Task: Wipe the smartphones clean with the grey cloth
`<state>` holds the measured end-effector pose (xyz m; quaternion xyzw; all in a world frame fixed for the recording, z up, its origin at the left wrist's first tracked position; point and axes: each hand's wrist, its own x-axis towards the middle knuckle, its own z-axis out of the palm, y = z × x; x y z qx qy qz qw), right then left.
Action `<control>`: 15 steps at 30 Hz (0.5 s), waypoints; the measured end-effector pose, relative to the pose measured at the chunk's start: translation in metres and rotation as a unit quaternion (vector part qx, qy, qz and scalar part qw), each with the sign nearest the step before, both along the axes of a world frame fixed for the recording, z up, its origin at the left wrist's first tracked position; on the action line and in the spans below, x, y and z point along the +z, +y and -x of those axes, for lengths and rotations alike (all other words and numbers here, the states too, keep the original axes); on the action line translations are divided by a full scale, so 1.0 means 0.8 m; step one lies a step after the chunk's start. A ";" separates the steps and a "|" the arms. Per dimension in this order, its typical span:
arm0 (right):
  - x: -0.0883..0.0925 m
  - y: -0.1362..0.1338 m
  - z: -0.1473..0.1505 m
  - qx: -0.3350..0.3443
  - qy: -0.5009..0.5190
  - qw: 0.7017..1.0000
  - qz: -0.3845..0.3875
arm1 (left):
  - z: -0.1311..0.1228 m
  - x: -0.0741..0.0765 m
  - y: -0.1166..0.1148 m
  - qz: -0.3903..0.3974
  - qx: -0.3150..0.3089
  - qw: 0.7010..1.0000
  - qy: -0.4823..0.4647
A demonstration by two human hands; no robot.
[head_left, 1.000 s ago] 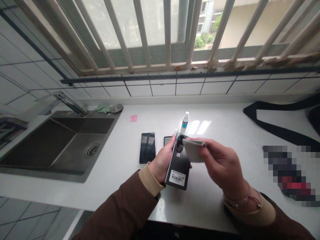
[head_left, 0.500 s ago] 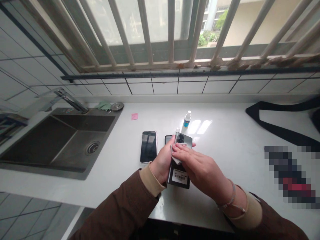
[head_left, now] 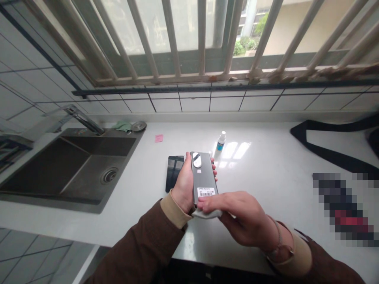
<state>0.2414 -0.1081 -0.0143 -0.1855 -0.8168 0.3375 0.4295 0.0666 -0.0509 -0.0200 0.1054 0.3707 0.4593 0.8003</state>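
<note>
A grey smartphone (head_left: 204, 175) lies back up in my left hand (head_left: 184, 183), with its round camera area at the far end and a barcode label near the close end. My left fingers wrap under it and show along its right edge. Over the phone's near end, my right hand (head_left: 237, 215) pinches a pale grey cloth (head_left: 207, 214), which touches that edge. Just left of my left hand, a second smartphone (head_left: 174, 173) rests screen up on the white counter, partly covered by the hand.
Beyond the phone stands a small white bottle (head_left: 221, 141) with a blue label. A pink sticky note (head_left: 159, 138) lies at the back. On the left is a steel sink (head_left: 100, 207) with a faucet (head_left: 85, 120). A black strap (head_left: 319, 148) lies on the right.
My right hand has slid the cloth from the middle of the phone's back down to its near end. The held phone has shifted left and turned more upright, its label now uncovered.
</note>
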 end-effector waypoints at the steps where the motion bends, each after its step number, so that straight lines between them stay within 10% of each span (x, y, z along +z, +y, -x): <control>1: -0.001 0.001 -0.004 -0.053 0.016 0.998 0.035 | 0.000 0.000 0.000 0.000 -0.005 1.000 -0.012; 7: 0.000 0.026 -0.028 -0.438 0.011 0.899 0.007 | 0.000 0.010 -0.004 -0.022 -0.098 0.994 -0.054; 15: -0.021 0.042 -0.019 -0.288 -0.122 0.942 -0.123 | -0.017 -0.002 -0.011 -0.001 -0.122 0.988 -0.097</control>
